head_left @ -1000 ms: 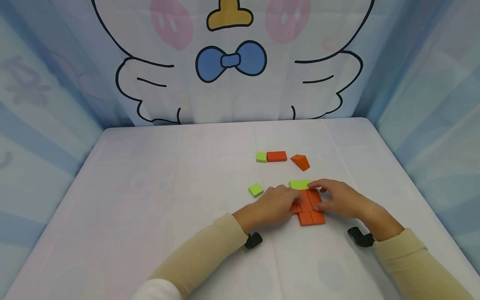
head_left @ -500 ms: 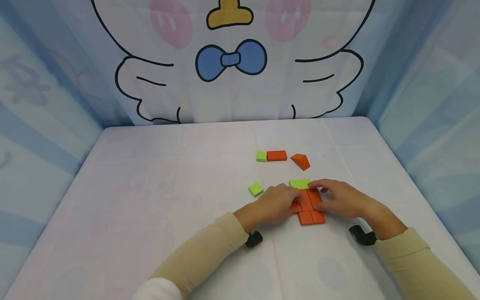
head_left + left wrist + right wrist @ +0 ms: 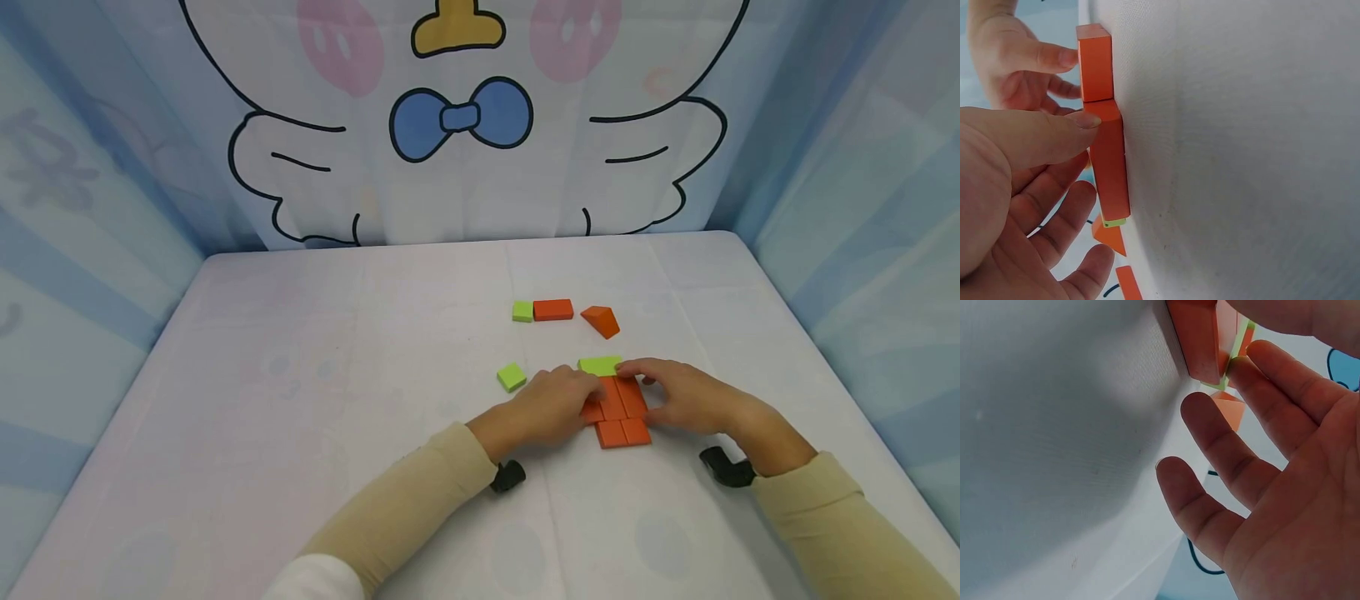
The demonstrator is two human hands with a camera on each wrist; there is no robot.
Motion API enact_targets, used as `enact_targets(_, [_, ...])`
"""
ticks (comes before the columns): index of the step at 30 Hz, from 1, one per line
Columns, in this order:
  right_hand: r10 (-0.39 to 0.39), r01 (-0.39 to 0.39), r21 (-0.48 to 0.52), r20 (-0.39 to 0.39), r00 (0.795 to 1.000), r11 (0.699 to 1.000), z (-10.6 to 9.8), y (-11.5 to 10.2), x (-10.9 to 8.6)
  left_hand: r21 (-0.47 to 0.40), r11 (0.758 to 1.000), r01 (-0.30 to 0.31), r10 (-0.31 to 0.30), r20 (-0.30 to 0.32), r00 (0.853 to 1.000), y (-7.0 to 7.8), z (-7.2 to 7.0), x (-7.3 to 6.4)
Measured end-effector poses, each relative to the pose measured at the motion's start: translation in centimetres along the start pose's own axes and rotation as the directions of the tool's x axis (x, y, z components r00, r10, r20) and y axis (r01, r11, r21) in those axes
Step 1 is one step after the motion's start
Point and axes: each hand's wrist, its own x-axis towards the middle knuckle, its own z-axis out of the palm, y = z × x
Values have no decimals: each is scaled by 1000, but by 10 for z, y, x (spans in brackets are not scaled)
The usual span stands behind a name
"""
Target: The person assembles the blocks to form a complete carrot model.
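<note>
In the head view, several flat orange blocks lie edge to edge on the white table, with a lime-green block against their far side. My left hand is at the left side of this group; in the left wrist view its thumb touches the corner of an orange block, while the other fingers are loosely bent. My right hand is at the right side. Its fingertips reach the green block's right end, and its thumb is beside the orange blocks' right edge. The right wrist view shows its fingers spread and relaxed.
Behind the group lie a small green block, an orange rectangular block touching it, and an orange angular block. Another green square block lies left of the group. Printed curtains surround the table's back and sides.
My right thumb has shifted slightly right, off the top of the orange blocks to their edge. The left hand and the blocks look almost unmoved.
</note>
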Motion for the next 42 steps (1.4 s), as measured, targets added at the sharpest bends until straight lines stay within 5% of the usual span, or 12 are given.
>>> enact_targets(26, [24, -24, -12, 19, 1000, 1000, 1, -4, -2, 13, 1000, 19, -19, 9, 1000, 0, 2, 1])
enact_targets(42, [-7, 7, 27, 8, 1000, 1000, 2, -3, -2, 125, 992, 36, -36, 0, 999, 12, 4, 2])
